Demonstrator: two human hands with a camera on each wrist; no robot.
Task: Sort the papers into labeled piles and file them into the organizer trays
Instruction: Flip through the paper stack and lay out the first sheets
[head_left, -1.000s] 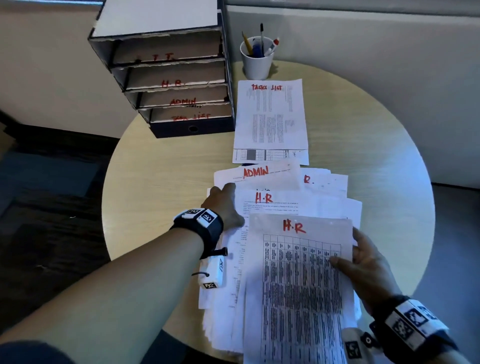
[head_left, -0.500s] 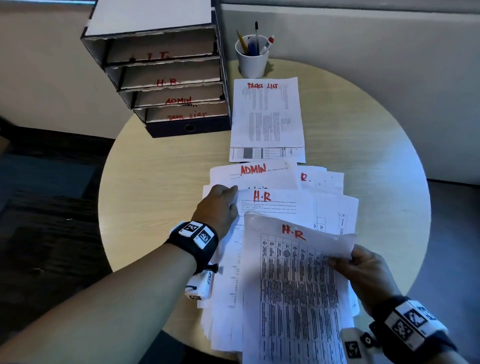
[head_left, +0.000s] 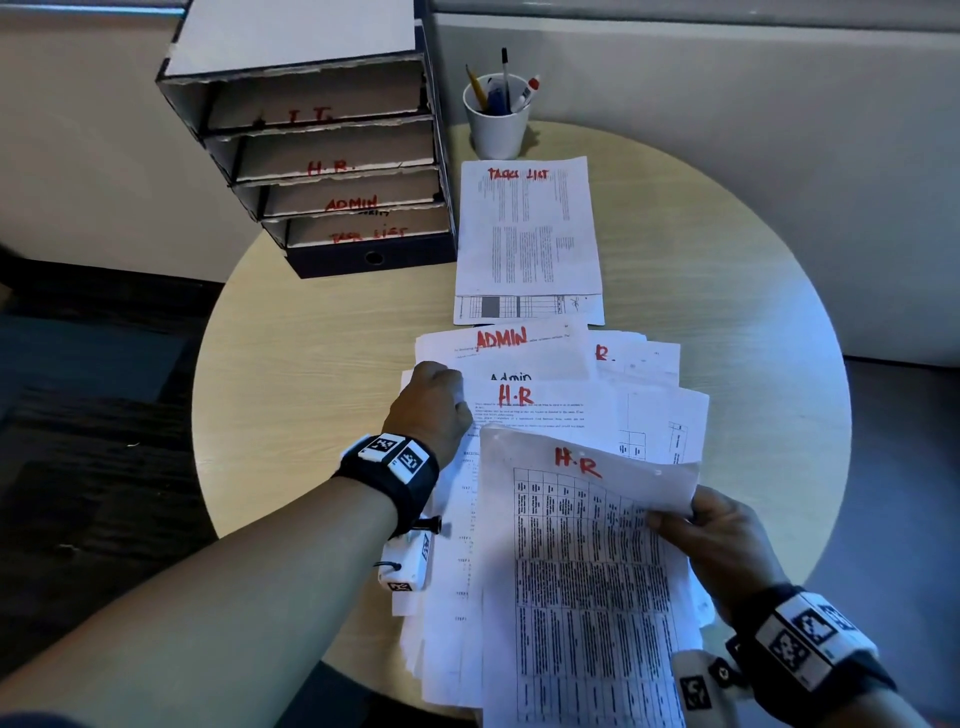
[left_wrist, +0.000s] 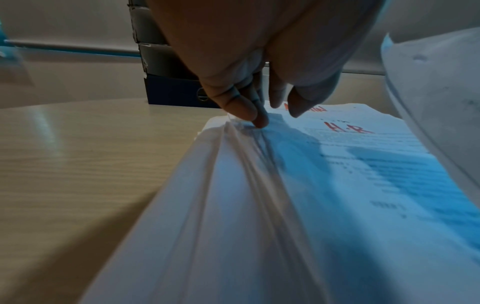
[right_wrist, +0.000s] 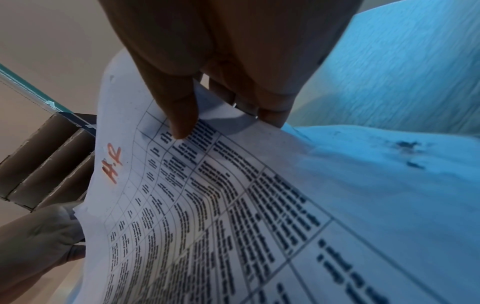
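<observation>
A fanned stack of white papers lies on the round table (head_left: 311, 374). My right hand (head_left: 696, 525) (right_wrist: 221, 123) pinches the right edge of the top table-printed sheet marked H.R (head_left: 582, 545) (right_wrist: 207, 205), thumb on top, and the sheet is lifted and bent. My left hand (head_left: 434, 400) (left_wrist: 275, 115) is curled at the top left corner of the lower H.R sheet (head_left: 540, 410) (left_wrist: 348, 127), index tip on its raised edge. An ADMIN sheet (head_left: 501, 340) shows beyond it. The organizer (head_left: 322, 156) at the back left has trays marked I.T, H.R, ADMIN and TASK LIST.
A Task List pile (head_left: 527, 228) lies right of the organizer. Behind it stands a white cup of pens (head_left: 496, 117). Bare tabletop shows to the left and right of the papers. A wall runs close behind the table.
My right hand has lifted and bent the top H.R sheet's upper right corner. My left hand has curled its fingers at the stack's top left corner.
</observation>
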